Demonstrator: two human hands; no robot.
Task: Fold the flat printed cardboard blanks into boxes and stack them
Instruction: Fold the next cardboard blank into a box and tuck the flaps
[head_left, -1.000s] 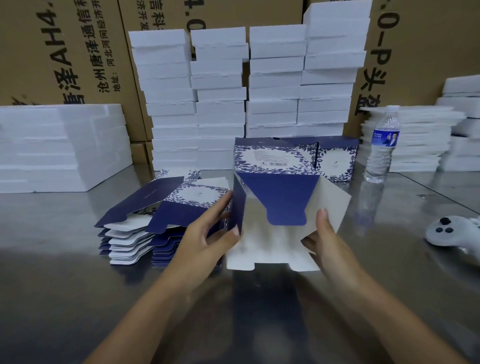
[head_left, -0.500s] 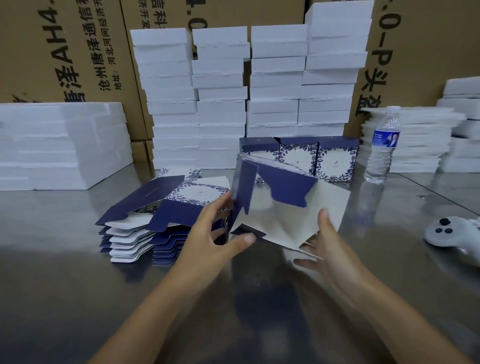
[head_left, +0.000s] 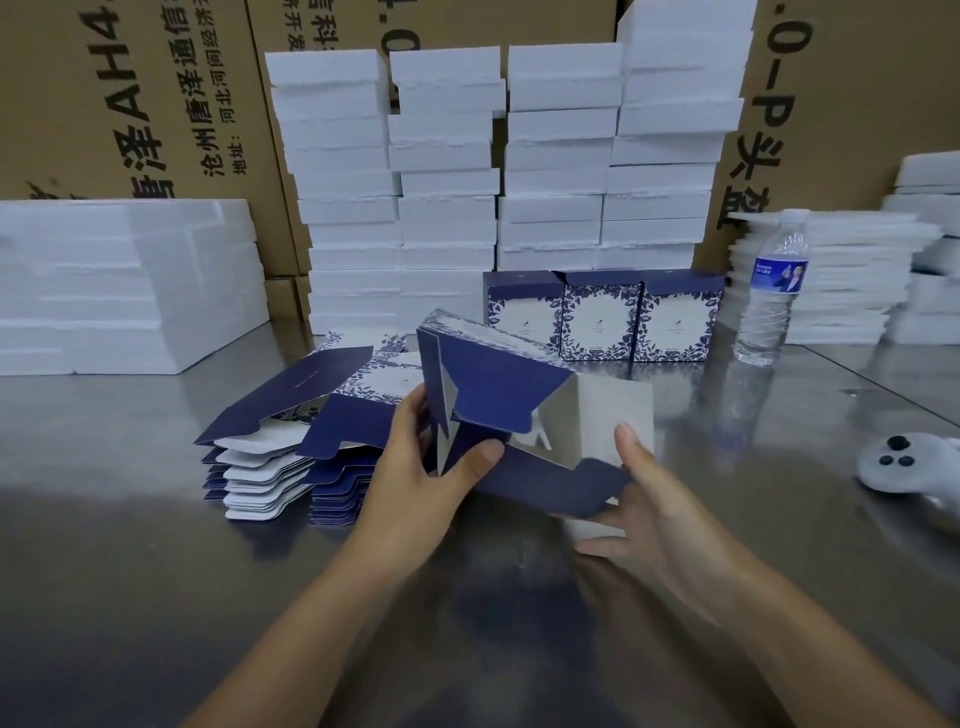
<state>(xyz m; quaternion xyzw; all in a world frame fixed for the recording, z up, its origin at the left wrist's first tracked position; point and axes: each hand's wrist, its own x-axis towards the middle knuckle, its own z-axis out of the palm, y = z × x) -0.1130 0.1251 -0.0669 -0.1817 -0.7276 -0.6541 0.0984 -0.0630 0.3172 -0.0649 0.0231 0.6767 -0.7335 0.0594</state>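
- The bottom is being closed on a half-formed box (head_left: 498, 395), held tilted just above the surface (head_left: 156, 597), open end towards the person.
- The left hand (head_left: 415, 467) pinches the box's left wall, with fingers behind and the thumb pressed on a folded-in side flap.
- The right hand (head_left: 660, 504) is spread. Its straight fingers lie under the navy tabbed flap and its thumb rests against the white flap beside it.
- Next, I'd judge, the tabbed flap must be pushed up and its tab tucked in while the left hand keeps the walls square.
- The pile of flat blanks (head_left: 291, 441) lies just to the left, and three finished boxes (head_left: 602, 317) stand in a row behind.
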